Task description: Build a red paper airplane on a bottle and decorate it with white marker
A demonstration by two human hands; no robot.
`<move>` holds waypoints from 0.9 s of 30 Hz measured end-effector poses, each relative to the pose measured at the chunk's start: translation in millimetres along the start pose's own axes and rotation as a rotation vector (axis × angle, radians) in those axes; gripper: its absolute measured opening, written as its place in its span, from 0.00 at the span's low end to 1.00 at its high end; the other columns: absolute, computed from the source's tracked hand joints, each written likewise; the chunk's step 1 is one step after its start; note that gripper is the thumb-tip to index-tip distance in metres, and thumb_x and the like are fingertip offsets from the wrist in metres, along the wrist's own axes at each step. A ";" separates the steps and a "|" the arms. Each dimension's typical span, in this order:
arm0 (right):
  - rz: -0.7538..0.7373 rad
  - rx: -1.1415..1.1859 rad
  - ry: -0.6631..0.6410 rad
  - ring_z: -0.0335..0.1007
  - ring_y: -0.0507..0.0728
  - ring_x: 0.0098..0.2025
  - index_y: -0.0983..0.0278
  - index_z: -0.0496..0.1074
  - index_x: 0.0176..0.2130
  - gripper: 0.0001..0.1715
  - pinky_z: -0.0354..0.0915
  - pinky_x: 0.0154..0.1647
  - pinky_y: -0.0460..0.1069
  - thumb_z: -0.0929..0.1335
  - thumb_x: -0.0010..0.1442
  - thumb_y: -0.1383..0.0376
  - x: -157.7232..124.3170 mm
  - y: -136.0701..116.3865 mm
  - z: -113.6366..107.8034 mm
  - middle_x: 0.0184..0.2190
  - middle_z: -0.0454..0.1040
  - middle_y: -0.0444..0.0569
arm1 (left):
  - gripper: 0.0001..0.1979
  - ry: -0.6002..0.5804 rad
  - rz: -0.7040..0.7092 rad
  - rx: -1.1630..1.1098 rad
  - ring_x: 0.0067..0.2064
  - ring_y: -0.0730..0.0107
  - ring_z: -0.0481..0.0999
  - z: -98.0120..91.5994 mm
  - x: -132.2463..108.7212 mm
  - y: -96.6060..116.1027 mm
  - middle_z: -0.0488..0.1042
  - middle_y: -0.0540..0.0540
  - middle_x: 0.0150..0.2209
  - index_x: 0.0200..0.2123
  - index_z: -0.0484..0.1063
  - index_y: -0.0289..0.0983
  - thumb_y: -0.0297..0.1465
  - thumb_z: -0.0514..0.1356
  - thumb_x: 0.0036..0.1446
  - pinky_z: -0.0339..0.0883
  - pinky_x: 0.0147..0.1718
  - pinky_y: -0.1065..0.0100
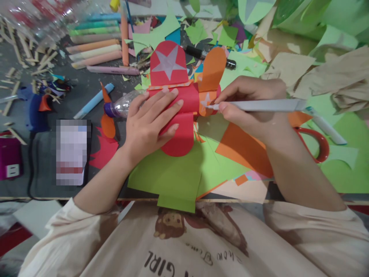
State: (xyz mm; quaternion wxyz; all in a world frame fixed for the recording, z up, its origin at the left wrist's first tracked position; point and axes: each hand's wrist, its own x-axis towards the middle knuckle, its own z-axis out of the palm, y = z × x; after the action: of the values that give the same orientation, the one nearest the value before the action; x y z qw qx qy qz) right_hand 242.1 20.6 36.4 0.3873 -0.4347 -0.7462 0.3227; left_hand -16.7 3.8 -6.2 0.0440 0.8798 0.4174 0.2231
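Observation:
In front of me lies a toy plane point(188, 98) made from a plastic bottle wrapped in red paper. Its upper red wing point(157, 57) carries a pale star, and an orange tail piece point(215, 67) stands at the right end. An orange paper propeller point(108, 125) is fixed at the purple bottle cap. My left hand point(154, 115) lies flat over the body with its fingers spread. My right hand point(250, 104) pinches a light grey marker point(259, 105), whose tip touches a small pale star point(206, 102) on the orange band.
Several markers point(96, 50) lie at the upper left. A blue glue gun point(36, 107), a phone point(72, 152) and a purple box point(10, 157) are at the left. Green paper point(167, 173) lies below the plane; red-handled scissors point(323, 146) rest at the right. Paper scraps cover the back.

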 end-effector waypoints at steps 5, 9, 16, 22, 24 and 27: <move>-0.007 0.021 0.018 0.58 0.50 0.21 0.58 0.72 0.26 0.07 0.52 0.21 0.49 0.71 0.56 0.66 -0.2 -0.8 -0.4 0.21 0.71 0.41 | 0.22 -0.008 0.001 0.014 0.65 0.55 0.68 0.0 0.1 0.2 0.68 0.45 0.64 0.64 0.65 0.45 0.38 0.52 0.68 0.58 0.66 0.51; -0.027 0.011 0.011 0.58 0.50 0.21 0.59 0.71 0.25 0.09 0.52 0.21 0.48 0.71 0.56 0.65 0.2 -0.6 -0.6 0.20 0.70 0.40 | 0.22 -0.005 -0.002 0.014 0.66 0.55 0.67 0.1 0.2 0.3 0.68 0.45 0.64 0.64 0.64 0.45 0.38 0.52 0.68 0.58 0.66 0.51; -0.021 0.004 0.004 0.57 0.50 0.20 0.60 0.71 0.24 0.09 0.51 0.21 0.48 0.71 0.55 0.67 1.0 -0.1 -0.9 0.19 0.68 0.41 | 0.23 -0.025 -0.031 -0.006 0.66 0.56 0.67 0.8 -0.2 -0.2 0.68 0.46 0.65 0.65 0.63 0.48 0.39 0.52 0.68 0.55 0.68 0.52; 0.027 -0.043 0.020 0.58 0.52 0.21 0.57 0.70 0.24 0.09 0.54 0.22 0.51 0.70 0.55 0.63 1.6 -3.4 -0.7 0.21 0.71 0.42 | 0.23 -0.026 -0.021 -0.002 0.66 0.56 0.68 0.5 -0.1 -0.5 0.69 0.46 0.64 0.65 0.63 0.47 0.39 0.52 0.68 0.56 0.67 0.52; 0.035 -0.043 0.001 0.58 0.52 0.20 0.57 0.69 0.23 0.10 0.54 0.22 0.51 0.70 0.55 0.64 1.3 -3.7 -1.2 0.20 0.70 0.41 | 0.23 -0.023 -0.017 0.020 0.66 0.56 0.68 0.1 0.3 0.1 0.68 0.46 0.64 0.64 0.63 0.47 0.39 0.52 0.68 0.57 0.67 0.51; 0.005 -0.017 0.038 0.59 0.52 0.21 0.56 0.71 0.25 0.09 0.54 0.22 0.51 0.70 0.57 0.63 1.1 -1.9 -1.8 0.20 0.70 0.41 | 0.22 -0.021 -0.019 0.030 0.65 0.57 0.69 -0.5 0.9 1.3 0.69 0.47 0.64 0.64 0.64 0.48 0.39 0.51 0.68 0.58 0.67 0.52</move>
State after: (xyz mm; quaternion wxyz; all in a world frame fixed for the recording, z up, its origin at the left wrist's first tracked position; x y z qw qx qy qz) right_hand 242.5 21.0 39.2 0.3969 -0.4461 -0.7403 0.3088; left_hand -15.5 3.6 -5.1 0.0373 0.8786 0.4286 0.2074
